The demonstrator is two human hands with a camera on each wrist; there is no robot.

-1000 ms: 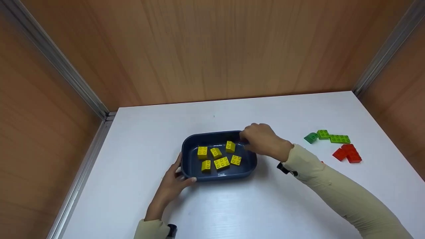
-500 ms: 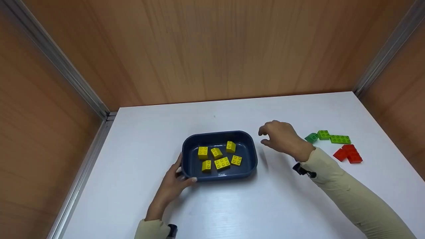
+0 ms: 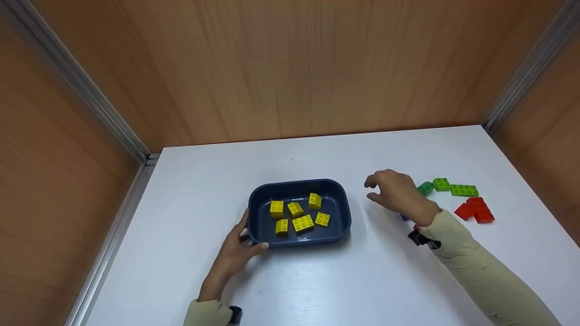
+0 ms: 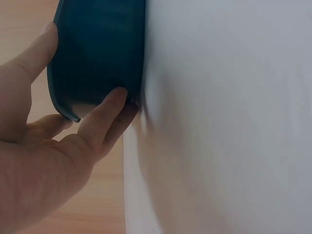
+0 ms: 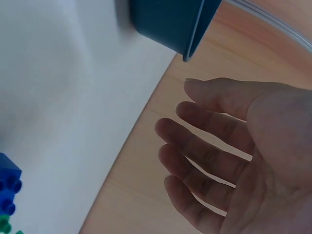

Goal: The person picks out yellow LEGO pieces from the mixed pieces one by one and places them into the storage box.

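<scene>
A dark blue tray (image 3: 336,208) sits on the white table with several yellow toy bricks (image 3: 302,222) spread over its floor. My left hand (image 3: 233,253) holds the tray's left end, thumb at the front corner and fingers along the end wall. The left wrist view shows that thumb at the rim and the fingertips low on the wall. To the right of the tray, my right hand (image 3: 396,192) is in the air with loosely bent fingers and nothing between them. In the right wrist view, the tray's end (image 5: 165,22) is beyond the thumb.
Green bricks (image 3: 464,190) and red bricks (image 3: 476,210) lie at the table's right side. A blue brick (image 5: 7,183) is partly hidden under the right wrist in the head view. Wooden panels (image 3: 312,68) stand behind and at both sides.
My right hand has left the tray's right end and moved right, its fingers loosening; blue and red bricks now show beside the wrist. Left hand, tray and yellow bricks stay put.
</scene>
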